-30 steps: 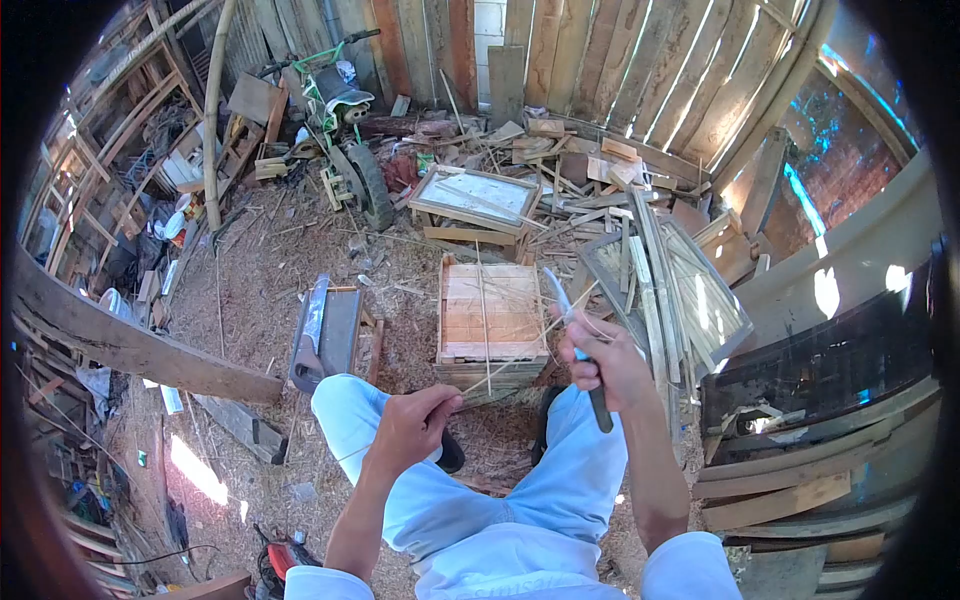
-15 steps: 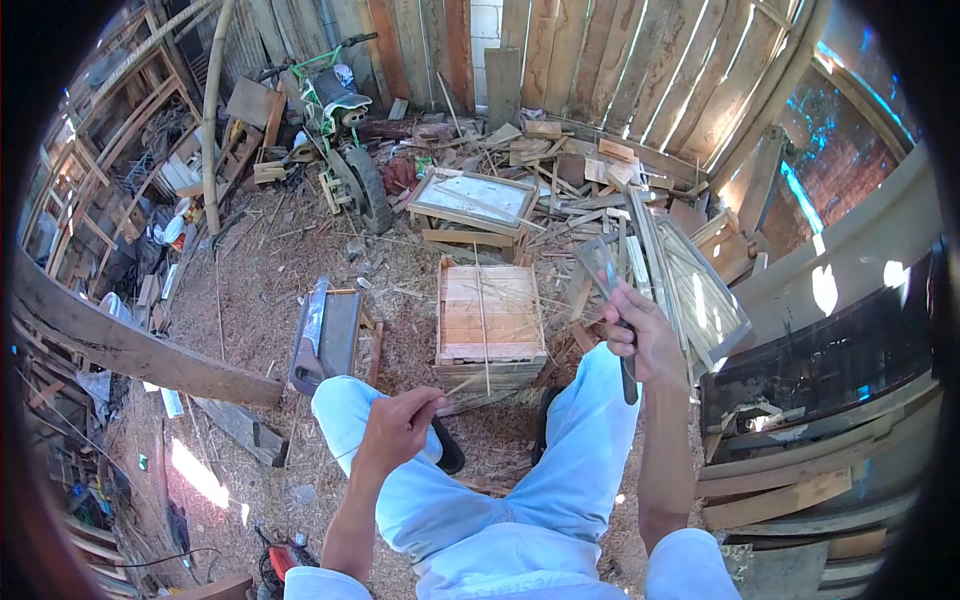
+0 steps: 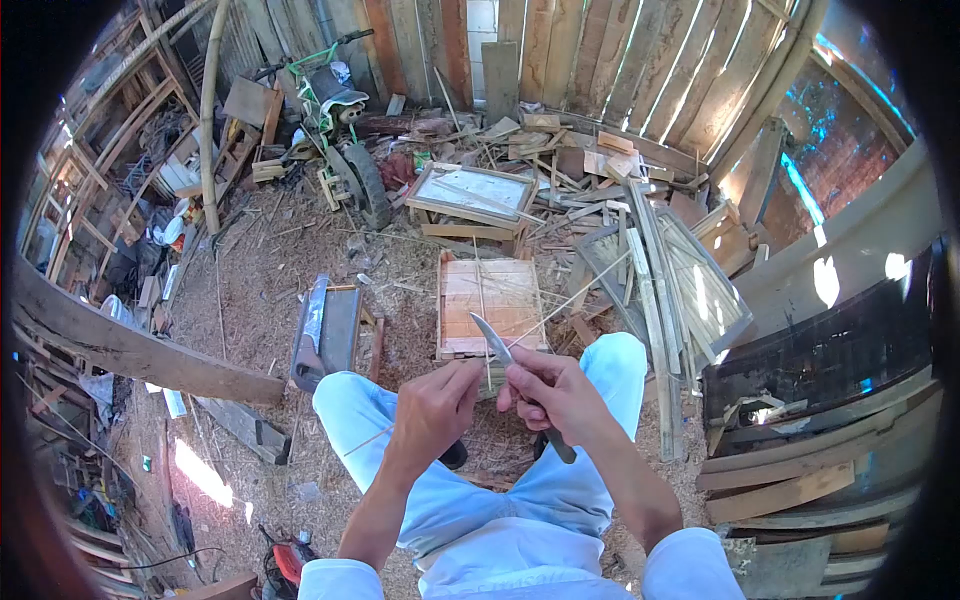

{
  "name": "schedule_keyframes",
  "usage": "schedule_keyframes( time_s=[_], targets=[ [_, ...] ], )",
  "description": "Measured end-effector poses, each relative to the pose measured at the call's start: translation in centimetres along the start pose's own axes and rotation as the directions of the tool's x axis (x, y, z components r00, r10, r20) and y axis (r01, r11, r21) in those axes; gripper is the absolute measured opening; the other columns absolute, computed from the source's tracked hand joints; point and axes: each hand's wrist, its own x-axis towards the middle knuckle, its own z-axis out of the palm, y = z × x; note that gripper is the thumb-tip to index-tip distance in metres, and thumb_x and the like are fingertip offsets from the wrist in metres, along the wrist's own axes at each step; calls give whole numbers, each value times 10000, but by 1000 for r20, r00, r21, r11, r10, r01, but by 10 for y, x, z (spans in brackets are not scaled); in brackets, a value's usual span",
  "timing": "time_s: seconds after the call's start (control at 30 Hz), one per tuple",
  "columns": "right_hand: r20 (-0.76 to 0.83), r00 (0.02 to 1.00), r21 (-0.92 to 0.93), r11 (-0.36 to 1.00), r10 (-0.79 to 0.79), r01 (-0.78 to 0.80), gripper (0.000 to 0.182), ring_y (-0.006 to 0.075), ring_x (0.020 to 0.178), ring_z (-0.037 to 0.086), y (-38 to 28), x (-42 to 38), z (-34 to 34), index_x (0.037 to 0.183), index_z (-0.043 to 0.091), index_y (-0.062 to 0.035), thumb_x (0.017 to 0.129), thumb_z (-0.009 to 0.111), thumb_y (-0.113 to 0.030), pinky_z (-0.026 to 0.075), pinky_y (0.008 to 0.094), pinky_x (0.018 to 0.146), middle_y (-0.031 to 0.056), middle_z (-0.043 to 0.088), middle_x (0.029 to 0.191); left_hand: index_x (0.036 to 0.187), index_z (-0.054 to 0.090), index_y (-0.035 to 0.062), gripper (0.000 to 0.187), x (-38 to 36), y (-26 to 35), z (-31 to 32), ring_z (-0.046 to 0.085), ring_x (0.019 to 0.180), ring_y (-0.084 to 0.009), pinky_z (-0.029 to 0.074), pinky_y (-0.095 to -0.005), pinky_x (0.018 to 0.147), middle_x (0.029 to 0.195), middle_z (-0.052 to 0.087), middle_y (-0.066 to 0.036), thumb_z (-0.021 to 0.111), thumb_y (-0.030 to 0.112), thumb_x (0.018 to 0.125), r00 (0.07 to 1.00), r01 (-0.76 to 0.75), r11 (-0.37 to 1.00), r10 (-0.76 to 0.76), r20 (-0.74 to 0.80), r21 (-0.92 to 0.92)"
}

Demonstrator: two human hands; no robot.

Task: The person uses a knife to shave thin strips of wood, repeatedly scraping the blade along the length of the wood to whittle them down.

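Observation:
My left hand (image 3: pixel 436 412) is closed in a pinch on a thin wooden stick (image 3: pixel 578 298), which slants from my left knee up to the right. Beside it, my right hand (image 3: pixel 552 392) wraps round the dark handle of a knife (image 3: pixel 490 337). The blade points up and left and overlaps the stick close to my left fingers. Both hands are above my lap. Just beyond them stands a wooden crate (image 3: pixel 460 290) with a slatted top, and another thin stick (image 3: pixel 478 280) lies lengthwise over it.
A handsaw (image 3: pixel 314 320) rests on a small bench (image 3: pixel 343 325) to the left. Scrap wood is heaped around a framed panel (image 3: pixel 470 190) ahead. A small motorbike (image 3: pixel 350 165) stands back left. Long boards (image 3: pixel 655 300) lean at the right. A red tool (image 3: pixel 287 562) lies lower left.
My right hand has come down and left with the knife, from out at the right to beside my left hand. My left hand has moved slightly right, and the stick now slants up to the right.

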Motion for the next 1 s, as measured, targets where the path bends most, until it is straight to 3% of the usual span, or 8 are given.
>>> schedule_keyframes(
  time_s=[0.33,0.57,0.67,0.77,0.9,1.0],
  targets=[
    [9,999,5,999,-47,46,243,22,500,398,-21,-5,-9,1120,574,13,962,526,-165,304,166,398,35,572,729,963,582,44,211,-1,5,-11,620,658,-246,493,-351,548,759,596,-78,642,3,765,996,-92,995,92,4,28],
    [-5,999,3,999,-42,42,255,30,523,413,-22,-7,-6,1155,587,-5,962,524,-160,311,171,417,14,555,724,904,609,41,143,1,9,-14,624,645,-269,476,-353,522,762,628,-94,650,-10,777,997,-70,995,69,16,76],
    [19,999,-83,996,36,-34,259,20,500,386,-8,-6,9,1194,562,-28,963,517,-135,295,168,401,17,554,712,905,609,41,143,1,9,-11,622,639,-270,477,-358,523,761,627,-93,649,-10,778,999,-52,997,53,-12,63],
    [-93,996,17,1000,-17,18,262,20,499,382,-12,-2,-7,1190,560,-24,963,520,-149,303,166,401,13,545,708,955,589,46,203,-4,4,-10,619,660,-249,493,-355,552,752,597,-83,641,11,762,997,-70,994,69,15,80],
    [-45,998,63,997,-39,41,215,31,511,393,-18,-2,-12,1111,583,-2,954,536,-141,305,169,406,32,565,722,937,599,42,175,-6,1,-14,634,682,-263,504,-355,565,782,624,-91,644,10,771,999,-47,998,46,14,46],
    [-67,998,-7,1000,-20,20,231,28,498,387,-13,-2,-9,1132,569,-12,957,532,-158,303,166,399,28,560,724,926,604,37,152,-4,3,-13,641,690,-270,510,-354,572,797,638,-95,642,7,782,999,-31,999,31,12,31]
  ],
)
